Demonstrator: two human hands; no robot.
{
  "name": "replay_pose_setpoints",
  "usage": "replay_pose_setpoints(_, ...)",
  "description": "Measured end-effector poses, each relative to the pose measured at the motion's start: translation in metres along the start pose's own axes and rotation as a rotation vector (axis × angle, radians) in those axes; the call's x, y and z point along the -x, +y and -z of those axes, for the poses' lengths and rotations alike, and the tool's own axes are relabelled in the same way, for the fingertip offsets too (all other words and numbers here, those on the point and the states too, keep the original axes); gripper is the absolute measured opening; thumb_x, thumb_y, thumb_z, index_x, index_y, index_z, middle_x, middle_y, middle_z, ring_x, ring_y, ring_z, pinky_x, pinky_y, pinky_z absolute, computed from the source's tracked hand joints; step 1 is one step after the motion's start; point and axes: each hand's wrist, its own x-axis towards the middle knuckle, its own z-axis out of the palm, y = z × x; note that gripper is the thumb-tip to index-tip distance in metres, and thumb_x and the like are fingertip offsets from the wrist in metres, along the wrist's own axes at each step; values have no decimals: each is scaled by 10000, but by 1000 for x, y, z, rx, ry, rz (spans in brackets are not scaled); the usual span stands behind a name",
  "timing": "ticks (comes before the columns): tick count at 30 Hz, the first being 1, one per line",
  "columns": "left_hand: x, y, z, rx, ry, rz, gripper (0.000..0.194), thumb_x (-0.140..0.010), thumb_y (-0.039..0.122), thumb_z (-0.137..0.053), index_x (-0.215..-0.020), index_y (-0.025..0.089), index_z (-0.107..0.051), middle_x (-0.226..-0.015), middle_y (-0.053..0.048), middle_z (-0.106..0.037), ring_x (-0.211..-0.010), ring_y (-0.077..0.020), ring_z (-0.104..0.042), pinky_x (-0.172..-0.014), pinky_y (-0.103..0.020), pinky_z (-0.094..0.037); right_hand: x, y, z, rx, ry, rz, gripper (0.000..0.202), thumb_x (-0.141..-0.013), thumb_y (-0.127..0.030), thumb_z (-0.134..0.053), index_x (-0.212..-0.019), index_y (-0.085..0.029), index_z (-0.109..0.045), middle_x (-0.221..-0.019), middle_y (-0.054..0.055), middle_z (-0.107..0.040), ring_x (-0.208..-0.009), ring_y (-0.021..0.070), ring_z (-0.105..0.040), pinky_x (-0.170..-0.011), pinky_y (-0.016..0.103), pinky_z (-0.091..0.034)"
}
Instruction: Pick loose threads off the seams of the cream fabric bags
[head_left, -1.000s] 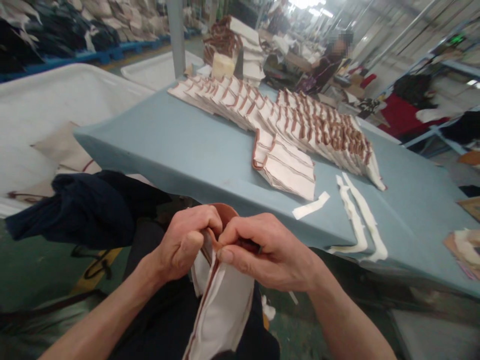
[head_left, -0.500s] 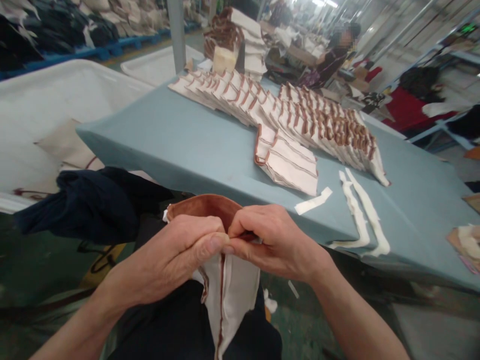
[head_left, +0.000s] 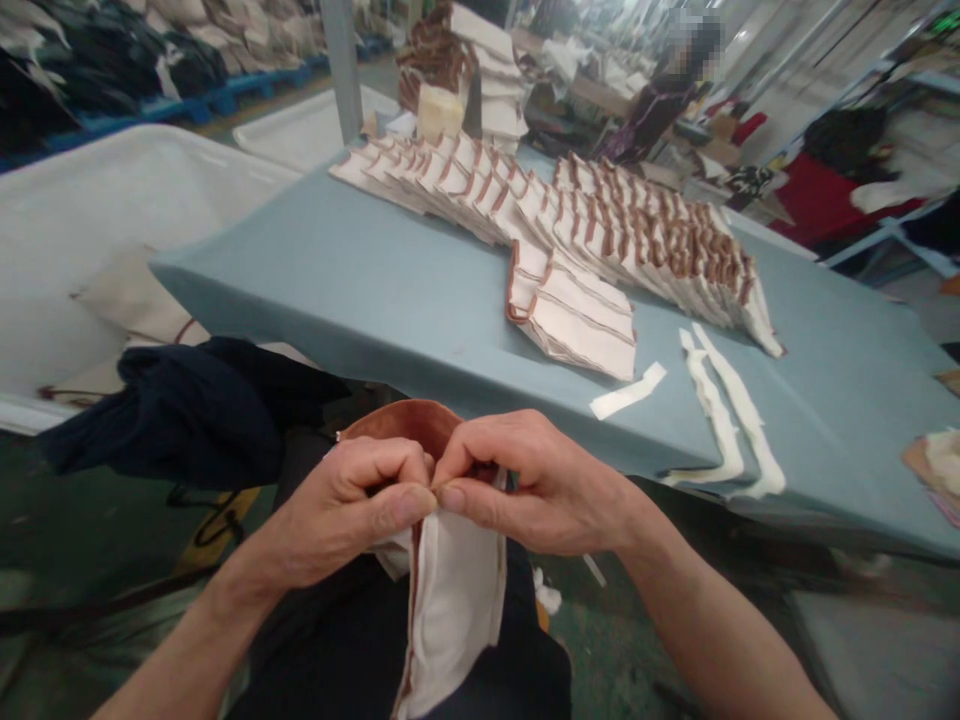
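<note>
Over my lap hangs a white fabric piece (head_left: 459, 590) with brown edging and a brown inner side at its top. My left hand (head_left: 360, 505) pinches its upper edge between thumb and fingers. Right beside it, my right hand (head_left: 517, 480) grips the same edge, thumb on the near side. The two thumbs nearly meet at the seam. What lies under the fingertips is hidden.
A blue-covered table (head_left: 315, 275) stands in front, with rows of overlapping fabric pieces (head_left: 540, 210), a small stack (head_left: 581, 315) and white strips (head_left: 724, 410). A white bin (head_left: 172, 190) is at left. A person (head_left: 660, 90) is at the back.
Both hands have shifted slightly left along the fabric edge, and my left thumb has drawn back a little. The hanging fabric has swung left and shows more of its white face.
</note>
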Motion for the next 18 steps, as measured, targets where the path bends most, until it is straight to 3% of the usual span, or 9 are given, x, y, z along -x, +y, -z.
replay_pose_setpoints(5,-2,11,8,-228,-101,-51,404,-1029,302,-599,-660,199,-470,-604,77,-415,-533,-84,-369,-489,-202,-306,4,0,4,-6,-23,-6,218,-1052,-302,-664,-891,-158,-697,-759,-19,-676,-650,83,-557,-624,206,-402)
replay_pose_setpoints(7,-1,14,9,-293,-97,-60,381,-1015,242,-572,-656,202,-452,-599,78,-412,-528,-82,-373,-491,-200,-309,4,0,5,-30,-32,-31,269,-1078,-340,-625,-890,-160,-696,-771,-15,-677,-660,85,-561,-636,210,-408)
replay_pose_setpoints(12,10,10,3,-211,26,-27,463,-1052,368,-533,-634,216,-403,-585,62,-389,-511,-103,-379,-461,-226,-316,1,17,-7,-20,91,-30,507,-1076,-522,-606,-699,-187,-561,-627,-51,-518,-565,80,-441,-567,236,-315)
replay_pose_setpoints(18,22,7,-33,253,122,35,622,-1024,609,-590,-615,227,-318,-526,68,-269,-447,-102,-253,-389,-264,-229,-5,41,-43,-225,154,-17,659,-1004,-769,-529,-633,-227,-485,-568,-35,-496,-536,108,-428,-543,270,-335)
